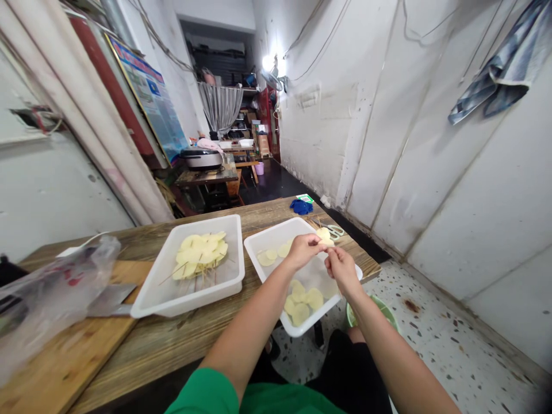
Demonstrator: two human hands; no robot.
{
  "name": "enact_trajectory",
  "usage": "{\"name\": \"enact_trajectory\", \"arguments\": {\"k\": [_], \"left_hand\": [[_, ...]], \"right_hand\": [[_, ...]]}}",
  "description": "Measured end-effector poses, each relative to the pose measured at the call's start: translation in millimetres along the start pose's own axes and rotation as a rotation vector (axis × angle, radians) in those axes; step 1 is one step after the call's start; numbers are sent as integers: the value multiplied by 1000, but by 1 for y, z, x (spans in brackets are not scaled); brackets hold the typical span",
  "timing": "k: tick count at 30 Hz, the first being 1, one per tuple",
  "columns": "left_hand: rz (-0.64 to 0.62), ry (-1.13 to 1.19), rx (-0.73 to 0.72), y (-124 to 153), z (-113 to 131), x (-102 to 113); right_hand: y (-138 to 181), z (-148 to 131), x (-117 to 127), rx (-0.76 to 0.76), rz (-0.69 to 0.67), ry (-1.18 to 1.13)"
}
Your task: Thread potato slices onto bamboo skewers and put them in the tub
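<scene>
Gripping thin yellow slices [323, 233] with the left hand [304, 249], pinching close beside with the right hand [341, 267], on what, hard to tell, by a white tray [296, 332]!

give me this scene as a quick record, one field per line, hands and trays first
left hand: pinching thin pale yellow slices
right hand: fingers closed close by; exact grip too small to tell
left tray: white, piled yellow slices with thin sticks
right tray: white, loose yellow slices
far table corner: scissors, blue item
left side: wooden board, plastic bag
</scene>
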State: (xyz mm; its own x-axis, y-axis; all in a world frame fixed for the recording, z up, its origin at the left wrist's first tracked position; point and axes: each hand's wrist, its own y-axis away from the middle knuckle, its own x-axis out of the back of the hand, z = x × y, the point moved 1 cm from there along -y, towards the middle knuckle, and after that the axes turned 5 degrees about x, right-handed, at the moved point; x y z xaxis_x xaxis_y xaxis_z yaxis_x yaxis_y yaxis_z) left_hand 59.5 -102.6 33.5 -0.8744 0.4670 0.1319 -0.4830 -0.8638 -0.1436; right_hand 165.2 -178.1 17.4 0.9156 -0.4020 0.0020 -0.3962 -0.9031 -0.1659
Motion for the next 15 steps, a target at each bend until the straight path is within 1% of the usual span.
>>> {"name": "enact_trajectory", "arguments": {"k": [3, 5, 7, 11, 15], "left_hand": [[-26, -135, -139, -2, 1, 2], [-30, -171, -186, -2, 1, 5], [-49, -187, -225, -2, 2, 8], [-134, -209, -276, 1, 5, 10], [-151, -197, -277, 5, 12, 9]], "right_hand": [[-5, -7, 2, -159, 1, -249], [-10, -11, 6, -258, -50, -394], [-14, -13, 11, -332, -113, -479], [-18, -10, 18, -344, -199, -534], [-19, -3, 17, -322, -172, -553]]}}
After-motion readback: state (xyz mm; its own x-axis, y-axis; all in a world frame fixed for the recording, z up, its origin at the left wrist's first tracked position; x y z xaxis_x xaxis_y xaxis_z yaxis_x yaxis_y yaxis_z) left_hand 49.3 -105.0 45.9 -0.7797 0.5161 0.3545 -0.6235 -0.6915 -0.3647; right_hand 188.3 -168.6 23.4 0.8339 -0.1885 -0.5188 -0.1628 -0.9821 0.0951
